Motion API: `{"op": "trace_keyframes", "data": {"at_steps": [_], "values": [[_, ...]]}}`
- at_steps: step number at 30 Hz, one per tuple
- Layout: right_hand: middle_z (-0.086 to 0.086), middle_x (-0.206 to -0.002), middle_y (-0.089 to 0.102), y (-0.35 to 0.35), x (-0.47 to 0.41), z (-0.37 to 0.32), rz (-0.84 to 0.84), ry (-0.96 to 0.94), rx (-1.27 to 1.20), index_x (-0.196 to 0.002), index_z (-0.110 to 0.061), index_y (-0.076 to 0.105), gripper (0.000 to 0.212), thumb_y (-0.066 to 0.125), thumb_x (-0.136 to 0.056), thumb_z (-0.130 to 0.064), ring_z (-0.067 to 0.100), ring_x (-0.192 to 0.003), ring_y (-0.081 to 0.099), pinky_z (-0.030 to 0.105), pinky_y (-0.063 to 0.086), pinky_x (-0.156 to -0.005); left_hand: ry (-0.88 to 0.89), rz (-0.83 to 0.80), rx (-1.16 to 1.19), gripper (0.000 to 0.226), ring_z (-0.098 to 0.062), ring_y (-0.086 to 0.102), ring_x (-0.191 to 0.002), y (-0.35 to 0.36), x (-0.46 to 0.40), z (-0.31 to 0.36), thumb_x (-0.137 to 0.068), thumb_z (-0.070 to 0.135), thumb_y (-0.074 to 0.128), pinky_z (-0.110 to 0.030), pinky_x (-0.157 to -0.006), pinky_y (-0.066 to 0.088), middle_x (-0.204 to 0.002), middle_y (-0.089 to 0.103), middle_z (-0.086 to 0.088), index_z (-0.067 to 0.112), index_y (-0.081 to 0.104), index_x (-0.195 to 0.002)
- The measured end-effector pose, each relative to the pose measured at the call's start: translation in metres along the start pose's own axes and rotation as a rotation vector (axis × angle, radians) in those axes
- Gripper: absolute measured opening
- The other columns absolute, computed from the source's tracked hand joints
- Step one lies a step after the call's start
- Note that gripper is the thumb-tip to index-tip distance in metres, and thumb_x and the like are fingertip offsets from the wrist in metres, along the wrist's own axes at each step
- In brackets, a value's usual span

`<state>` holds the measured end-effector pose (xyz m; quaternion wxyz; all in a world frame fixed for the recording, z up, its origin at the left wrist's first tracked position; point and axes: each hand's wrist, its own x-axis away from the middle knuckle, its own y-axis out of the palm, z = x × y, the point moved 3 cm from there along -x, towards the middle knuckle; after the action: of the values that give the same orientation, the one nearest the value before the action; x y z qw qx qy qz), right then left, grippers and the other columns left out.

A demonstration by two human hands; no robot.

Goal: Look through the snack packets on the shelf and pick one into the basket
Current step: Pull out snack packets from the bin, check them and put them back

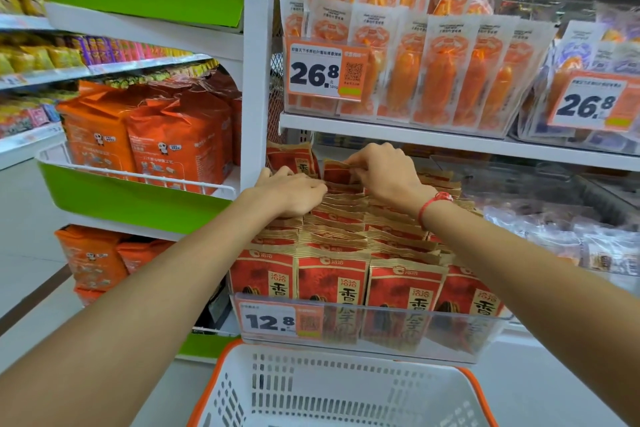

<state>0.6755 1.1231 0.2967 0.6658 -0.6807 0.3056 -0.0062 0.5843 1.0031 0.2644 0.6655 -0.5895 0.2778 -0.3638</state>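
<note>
Red and tan snack packets (332, 279) stand in rows in a clear bin on the lower shelf, behind a 12.8 price tag (268, 321). My left hand (294, 192) lies flat on the packet tops near the back of the rows, fingers spread, holding nothing. My right hand (384, 170) is further back, and its fingertips pinch the top edge of one red packet (335, 170) that stands above the others. A white basket with an orange rim (311, 395) sits below the shelf at the bottom of the view, with nothing visible inside.
The shelf above (450, 140) holds orange snack packs with 26.8 tags (325, 71). A white upright post (256, 62) borders the bin on the left. Beyond it, green-fronted shelves (131, 199) carry large orange bags. Clear-wrapped goods (568, 239) fill the bin on the right.
</note>
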Motion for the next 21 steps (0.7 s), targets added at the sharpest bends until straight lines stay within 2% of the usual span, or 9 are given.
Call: {"op": "trace_keyframes", "data": {"at_steps": [2,5,6,8,10,13,17,19,21], "values": [[0.009,-0.112,0.071,-0.004,0.004,-0.004,0.057,-0.058,0.036,-0.123,-0.032,0.066,0.033,0.051,-0.098,-0.017,0.037,-0.102,0.063,0.044,0.053,-0.081,-0.002,0.007,-0.012,0.051,-0.028,0.026,-0.138,0.001,-0.001,0.001,-0.102,0.032,0.011,-0.049,-0.109,0.014,-0.153,0.037,-0.003,0.032,0.046,-0.139],[0.01,-0.111,0.071,-0.009,0.015,-0.004,0.077,-0.125,0.102,-0.127,-0.033,0.063,0.038,0.047,-0.099,-0.014,0.037,-0.103,0.062,0.043,0.05,-0.079,-0.017,0.015,-0.02,0.042,-0.028,0.029,-0.135,0.001,-0.001,0.003,-0.101,0.032,0.012,-0.049,-0.108,0.017,-0.147,0.043,-0.004,0.029,0.053,-0.112],[0.01,-0.111,0.071,-0.012,0.018,-0.003,0.081,-0.129,0.114,-0.128,-0.033,0.062,0.038,0.046,-0.099,-0.014,0.038,-0.103,0.062,0.044,0.049,-0.079,-0.017,0.014,-0.025,0.043,-0.028,0.029,-0.135,0.001,-0.001,0.003,-0.101,0.032,0.012,-0.049,-0.108,0.017,-0.147,0.043,-0.005,0.03,0.052,-0.114],[0.01,-0.11,0.072,-0.016,0.025,0.0,0.111,-0.128,0.114,-0.13,-0.033,0.061,0.038,0.046,-0.1,-0.014,0.039,-0.101,0.062,0.044,0.049,-0.076,-0.017,0.016,-0.026,0.05,-0.029,0.028,-0.136,0.001,-0.001,0.003,-0.101,0.032,0.011,-0.05,-0.108,0.016,-0.15,0.04,-0.004,0.031,0.048,-0.135],[0.01,-0.109,0.072,-0.018,0.03,-0.001,0.13,-0.142,0.123,-0.13,-0.032,0.06,0.038,0.046,-0.1,-0.014,0.039,-0.101,0.063,0.044,0.049,-0.077,-0.022,0.015,-0.013,0.052,-0.029,0.026,-0.138,0.001,0.0,0.003,-0.102,0.032,0.01,-0.049,-0.109,0.014,-0.153,0.036,-0.005,0.033,0.042,-0.142],[0.007,-0.11,0.073,-0.017,0.027,-0.001,0.154,-0.125,0.066,-0.125,-0.03,0.065,0.035,0.05,-0.097,-0.014,0.035,-0.102,0.065,0.044,0.052,-0.08,-0.025,0.013,-0.021,0.051,-0.029,0.024,-0.139,0.002,0.0,0.002,-0.102,0.032,0.01,-0.049,-0.111,0.013,-0.154,0.033,-0.005,0.033,0.042,-0.143],[0.007,-0.106,0.074,-0.008,0.01,0.009,0.064,0.046,-0.271,-0.116,-0.014,0.071,0.036,0.067,-0.081,-0.005,0.023,-0.1,0.069,0.04,0.055,-0.091,-0.04,-0.003,-0.042,0.051,-0.029,0.022,-0.14,0.004,0.0,0.001,-0.103,0.034,0.011,-0.049,-0.113,0.012,-0.154,0.031,-0.006,0.026,0.046,-0.138],[0.01,-0.105,0.074,0.0,0.005,0.009,-0.03,0.086,-0.277,-0.115,-0.012,0.071,0.033,0.07,-0.083,-0.007,0.023,-0.097,0.068,0.036,0.054,-0.09,-0.039,-0.005,-0.04,0.052,-0.029,0.021,-0.141,0.004,0.0,0.001,-0.102,0.035,0.011,-0.049,-0.114,0.011,-0.155,0.031,-0.006,0.025,0.046,-0.139],[0.01,-0.098,0.075,0.004,0.004,0.006,-0.04,0.07,-0.22,-0.111,-0.017,0.074,0.026,0.065,-0.087,-0.01,0.027,-0.09,0.067,0.038,0.055,-0.084,-0.038,-0.006,-0.039,0.051,-0.029,0.021,-0.141,0.003,0.0,0.0,-0.102,0.035,0.011,-0.049,-0.114,0.011,-0.155,0.031,-0.006,0.026,0.046,-0.139]]}}
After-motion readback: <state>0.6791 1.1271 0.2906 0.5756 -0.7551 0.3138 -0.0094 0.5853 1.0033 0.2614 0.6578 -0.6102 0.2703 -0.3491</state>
